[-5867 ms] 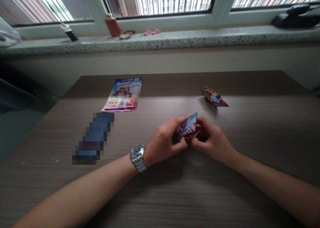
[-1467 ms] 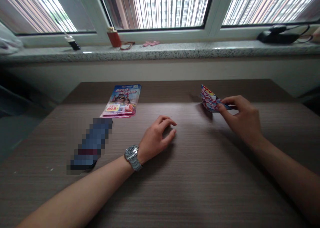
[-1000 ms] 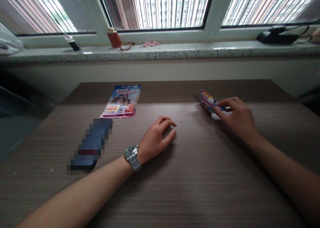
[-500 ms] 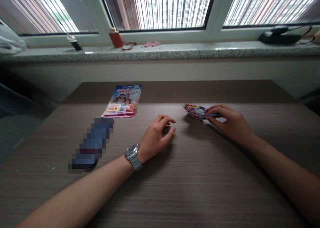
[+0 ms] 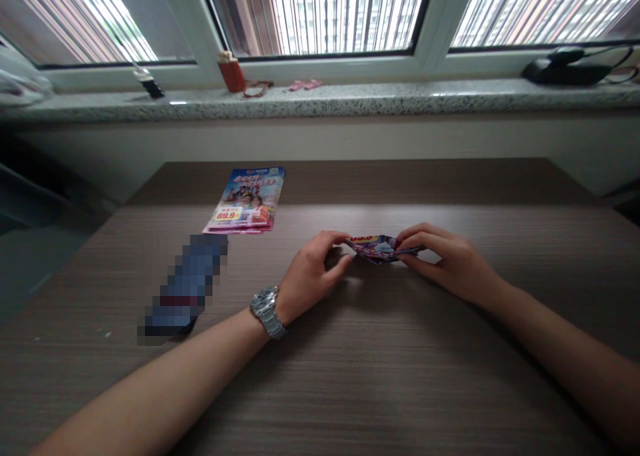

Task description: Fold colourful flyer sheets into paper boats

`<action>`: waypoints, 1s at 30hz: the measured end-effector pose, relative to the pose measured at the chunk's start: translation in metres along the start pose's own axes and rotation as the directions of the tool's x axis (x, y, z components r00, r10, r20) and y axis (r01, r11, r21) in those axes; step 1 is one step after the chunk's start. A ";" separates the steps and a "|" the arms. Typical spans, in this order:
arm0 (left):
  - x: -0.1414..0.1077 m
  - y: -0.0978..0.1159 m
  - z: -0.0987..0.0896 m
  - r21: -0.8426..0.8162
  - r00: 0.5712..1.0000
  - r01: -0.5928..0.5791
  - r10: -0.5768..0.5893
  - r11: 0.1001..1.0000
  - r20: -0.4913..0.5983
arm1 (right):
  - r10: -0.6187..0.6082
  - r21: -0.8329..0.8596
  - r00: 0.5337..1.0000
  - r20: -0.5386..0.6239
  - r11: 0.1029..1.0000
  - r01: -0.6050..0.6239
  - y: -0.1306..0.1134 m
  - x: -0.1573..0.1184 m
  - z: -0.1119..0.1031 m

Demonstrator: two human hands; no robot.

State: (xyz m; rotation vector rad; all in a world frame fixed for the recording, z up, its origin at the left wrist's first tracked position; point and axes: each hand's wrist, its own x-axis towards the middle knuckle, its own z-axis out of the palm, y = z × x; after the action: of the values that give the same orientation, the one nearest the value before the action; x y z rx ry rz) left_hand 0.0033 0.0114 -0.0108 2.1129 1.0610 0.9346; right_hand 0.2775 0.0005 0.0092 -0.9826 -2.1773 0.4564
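Observation:
A folded paper flyer (image 5: 377,251), colourful with yellow and red print, is held just above the table between my two hands. It bulges open in the middle like a shallow pocket. My right hand (image 5: 450,256) pinches its right end between thumb and fingers. At the left end, my left hand (image 5: 315,266) curls around the flyer's tip, the index finger on the upper edge and the thumb close below. A metal wristwatch (image 5: 267,311) sits on my left wrist. The flyer's tips are partly hidden by my fingers.
A stack of printed flyers (image 5: 250,199) lies at the back left of the wooden table (image 5: 380,376). Nearer, a pixelated dark blue object (image 5: 187,286) lies beside my left forearm. An orange-red container (image 5: 231,75), pink items (image 5: 305,85) and a black device (image 5: 570,69) stand along the windowsill.
My right hand has brought the folded flyer left and nearer to me, so that its left end meets my left hand's fingers. The left hand has barely moved.

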 end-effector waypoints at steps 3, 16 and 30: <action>0.001 0.000 0.000 -0.007 1.000 0.003 -0.003 1.000 -0.018 | -0.011 0.006 1.000 0.000 1.000 0.011 -0.001 0.000 0.001; 0.002 -0.002 -0.001 -0.017 0.999 -0.007 0.006 1.000 -0.038 | 0.015 -0.004 1.000 -0.007 1.000 -0.015 -0.002 -0.001 0.003; 0.001 0.001 0.000 -0.062 0.999 0.018 -0.021 0.998 -0.045 | 0.034 -0.049 0.999 -0.011 0.998 -0.035 -0.002 0.000 0.002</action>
State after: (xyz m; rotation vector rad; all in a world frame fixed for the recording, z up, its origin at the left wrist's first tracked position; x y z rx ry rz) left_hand 0.0040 0.0113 -0.0098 2.0371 1.0601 0.9975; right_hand 0.2753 -0.0009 0.0086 -1.0483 -2.1745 0.4151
